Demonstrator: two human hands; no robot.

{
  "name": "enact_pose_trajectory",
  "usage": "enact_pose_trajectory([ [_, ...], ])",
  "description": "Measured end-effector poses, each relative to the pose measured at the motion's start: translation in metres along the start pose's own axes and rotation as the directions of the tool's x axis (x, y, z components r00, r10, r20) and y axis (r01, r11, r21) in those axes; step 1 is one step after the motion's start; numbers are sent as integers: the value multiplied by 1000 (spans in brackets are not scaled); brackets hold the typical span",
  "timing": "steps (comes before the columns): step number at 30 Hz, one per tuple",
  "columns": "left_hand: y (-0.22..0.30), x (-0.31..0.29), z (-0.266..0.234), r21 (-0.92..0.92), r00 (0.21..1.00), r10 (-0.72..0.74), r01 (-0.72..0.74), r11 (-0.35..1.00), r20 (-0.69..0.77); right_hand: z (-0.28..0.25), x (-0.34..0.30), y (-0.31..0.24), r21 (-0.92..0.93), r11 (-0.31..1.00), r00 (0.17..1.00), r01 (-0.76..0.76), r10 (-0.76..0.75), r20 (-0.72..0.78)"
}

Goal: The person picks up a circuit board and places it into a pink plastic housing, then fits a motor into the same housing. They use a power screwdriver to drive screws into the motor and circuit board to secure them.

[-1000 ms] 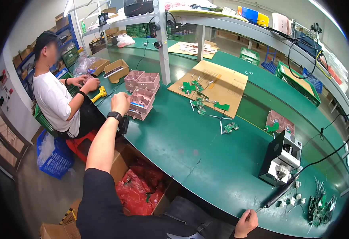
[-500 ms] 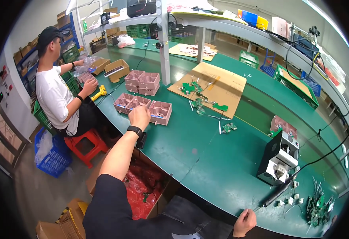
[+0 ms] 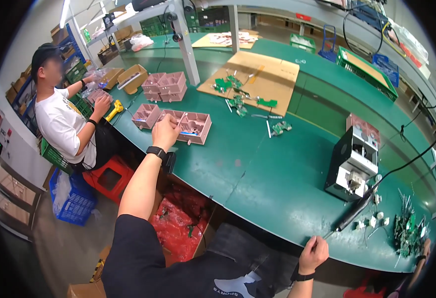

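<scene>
My left hand [image 3: 165, 133] is closed at the near left edge of a pink divided box [image 3: 201, 132], its fingertips overlapping the box wall. Small parts, among them something blue, lie inside that box. A separate pink box [image 3: 146, 115] stands just to its left with a narrow gap between. At the table's front edge, my right hand [image 3: 313, 254] is closed, thumb and fingers pressed together. Between them and the table runs the thin metal shaft of a black corded tool [image 3: 353, 214]; the fingers hide its end.
Stacked pink boxes [image 3: 165, 87] stand behind. Green circuit boards [image 3: 238, 102] lie on and beside a cardboard sheet [image 3: 277, 74]. A black-and-silver device [image 3: 352, 166] and a heap of wired boards [image 3: 409, 231] sit at right. A co-worker [image 3: 61, 116] sits at left by a yellow tool [image 3: 114, 111].
The view has shifted, so the table sits higher. The box at my left hand has moved slightly right, away from the leftmost pink box. My right hand stays by the black tool's tip.
</scene>
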State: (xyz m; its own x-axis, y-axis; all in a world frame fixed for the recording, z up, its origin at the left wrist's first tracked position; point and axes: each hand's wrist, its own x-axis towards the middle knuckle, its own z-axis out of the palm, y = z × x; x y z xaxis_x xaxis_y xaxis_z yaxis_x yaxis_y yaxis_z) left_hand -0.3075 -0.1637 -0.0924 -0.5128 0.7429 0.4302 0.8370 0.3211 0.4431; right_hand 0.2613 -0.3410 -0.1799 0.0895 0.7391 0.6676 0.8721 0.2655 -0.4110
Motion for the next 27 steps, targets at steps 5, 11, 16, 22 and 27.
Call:
enact_pose_trajectory([
  [5,42,-40,-7,-169,982,97,-70,983,159,1,5,-5,6,1000,1000,21,-21,-17],
  [11,114,-100,-3,-376,925,217,-90,922,311,4,2,-5,6,1000,999,31,-31,-15],
  [16,176,-161,-2,-418,897,283,-126,900,340,-4,10,-28,52,992,990,-115,110,89],
  [22,223,-214,-7,-603,851,496,-307,737,173,-15,36,-57,344,846,912,-408,363,190],
  [27,207,-211,-12,-690,953,289,-147,709,94,-22,37,-40,383,797,885,-466,428,184],
])
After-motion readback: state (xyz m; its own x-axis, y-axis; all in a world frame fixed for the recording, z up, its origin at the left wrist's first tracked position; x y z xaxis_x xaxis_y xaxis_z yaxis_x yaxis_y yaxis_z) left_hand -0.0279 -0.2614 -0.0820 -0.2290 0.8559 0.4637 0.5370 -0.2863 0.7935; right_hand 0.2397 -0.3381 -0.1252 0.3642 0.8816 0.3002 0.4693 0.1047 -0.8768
